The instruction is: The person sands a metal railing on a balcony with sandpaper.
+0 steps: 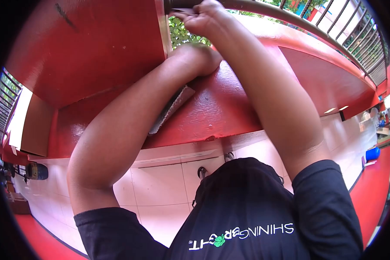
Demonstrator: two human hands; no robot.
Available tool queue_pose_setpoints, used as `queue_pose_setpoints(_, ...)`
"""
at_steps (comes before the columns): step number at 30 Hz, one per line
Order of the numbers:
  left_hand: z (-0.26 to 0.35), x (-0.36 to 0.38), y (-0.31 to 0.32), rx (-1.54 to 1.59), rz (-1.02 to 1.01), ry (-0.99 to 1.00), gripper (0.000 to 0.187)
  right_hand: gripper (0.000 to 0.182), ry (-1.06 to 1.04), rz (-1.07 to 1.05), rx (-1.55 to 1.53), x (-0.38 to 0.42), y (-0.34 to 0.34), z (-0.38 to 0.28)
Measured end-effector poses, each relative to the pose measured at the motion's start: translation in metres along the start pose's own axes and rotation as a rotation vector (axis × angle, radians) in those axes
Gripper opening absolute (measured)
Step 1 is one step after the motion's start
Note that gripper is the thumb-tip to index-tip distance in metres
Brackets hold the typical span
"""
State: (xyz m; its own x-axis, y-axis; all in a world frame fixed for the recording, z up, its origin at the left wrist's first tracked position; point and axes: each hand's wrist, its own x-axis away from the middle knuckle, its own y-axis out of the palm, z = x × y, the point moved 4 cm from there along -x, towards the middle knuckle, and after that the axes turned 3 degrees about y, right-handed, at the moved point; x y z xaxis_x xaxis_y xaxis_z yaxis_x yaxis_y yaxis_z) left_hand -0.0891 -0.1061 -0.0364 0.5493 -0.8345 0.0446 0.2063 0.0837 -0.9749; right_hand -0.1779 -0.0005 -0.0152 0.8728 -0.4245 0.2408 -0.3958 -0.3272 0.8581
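My right hand (205, 18) is raised at the top, beside the edge of a red post (104, 47) and the brown rail (264, 9). Its fingers are bent together around a thin dark piece that I cannot make out. Lower down, my left hand (197, 57) is smeared by motion, with its fingers hidden, over the red ledge (212, 104) near the foot of the post. A grey, rough-looking sheet with a pale edge (173, 109) lies on the ledge, partly covered by my left forearm.
A metal railing (355, 32) curves away on the right, with green leaves (180, 32) behind it. An open cardboard box (37, 125) stands at the left. White floor tiles (160, 186) lie below the ledge; a blue container (372, 153) is at the far right.
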Motion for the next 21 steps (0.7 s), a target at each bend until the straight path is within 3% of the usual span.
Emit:
queue_pose_setpoints(1, -0.003, -0.009, 0.006, 0.038, 0.122, 0.174, 0.057, 0.041, -0.012, 0.045, 0.0, -0.008, 0.002, 0.001)
queue_pose_setpoints(3, -0.012, -0.025, 0.024, 0.054, 0.053, 0.15, 0.063, 0.038, -0.042, 0.14, -0.018, -0.005, 0.003, 0.003)
queue_pose_setpoints(5, -0.015, -0.024, 0.024, 0.207, -0.026, -0.074, 0.06, 0.033, -0.023, 0.064, -0.046, 0.036, 0.011, -0.01)
queue_pose_setpoints(6, -0.024, -0.027, 0.03, 0.21, -0.026, -0.083, 0.06, 0.033, -0.002, -0.116, -0.028, 0.018, 0.014, 0.003)
queue_pose_setpoints(7, -0.025, -0.034, 0.035, 0.217, 0.14, 0.146, 0.052, 0.033, 0.023, -0.296, -0.005, 0.009, 0.018, 0.016)
queue_pose_setpoints(8, -0.025, -0.039, 0.039, 0.221, 0.307, 0.379, 0.045, 0.033, 0.03, -0.293, 0.003, -0.001, 0.015, 0.017)
queue_pose_setpoints(9, -0.015, -0.023, 0.027, 0.226, 0.307, 0.379, 0.045, 0.032, 0.077, -0.197, 0.052, -0.001, 0.011, 0.016)
queue_pose_setpoints(11, 0.0, 0.021, 0.003, 0.471, -0.011, -0.191, 0.038, 0.032, 0.126, -0.099, 0.103, 0.0, 0.005, 0.011)
queue_pose_setpoints(13, 0.006, 0.011, 0.004, 0.454, -0.003, -0.189, 0.036, 0.03, -0.133, -0.091, 0.033, 0.002, 0.005, -0.004)
queue_pose_setpoints(14, 0.007, 0.008, 0.004, 0.435, 0.003, -0.184, 0.033, 0.03, -0.13, -0.09, 0.034, 0.009, 0.01, 0.003)
queue_pose_setpoints(16, 0.007, 0.011, 0.007, 0.426, 0.049, -0.171, 0.035, 0.031, 0.148, -0.014, 0.265, 0.017, 0.013, 0.027)
queue_pose_setpoints(17, 0.009, 0.012, 0.007, 0.41, 0.092, -0.152, 0.037, 0.031, 0.145, -0.008, 0.265, 0.021, 0.012, 0.023)
queue_pose_setpoints(18, -0.031, -0.038, 0.039, 0.488, 0.005, 0.021, 0.041, 0.031, 0.014, -0.011, 0.073, 0.022, 0.012, 0.01)
queue_pose_setpoints(19, -0.027, -0.04, 0.041, 0.487, 0.001, 0.024, 0.041, 0.032, -0.116, -0.015, -0.12, 0.021, 0.01, -0.002)
queue_pose_setpoints(20, -0.022, -0.039, 0.041, 0.511, 0.008, -0.012, 0.043, 0.033, -0.076, -0.198, -0.152, 0.0, 0.008, -0.006)
queue_pose_setpoints(21, -0.02, -0.037, 0.038, 0.533, 0.017, -0.05, 0.044, 0.033, -0.075, -0.199, -0.155, -0.023, 0.004, -0.004)
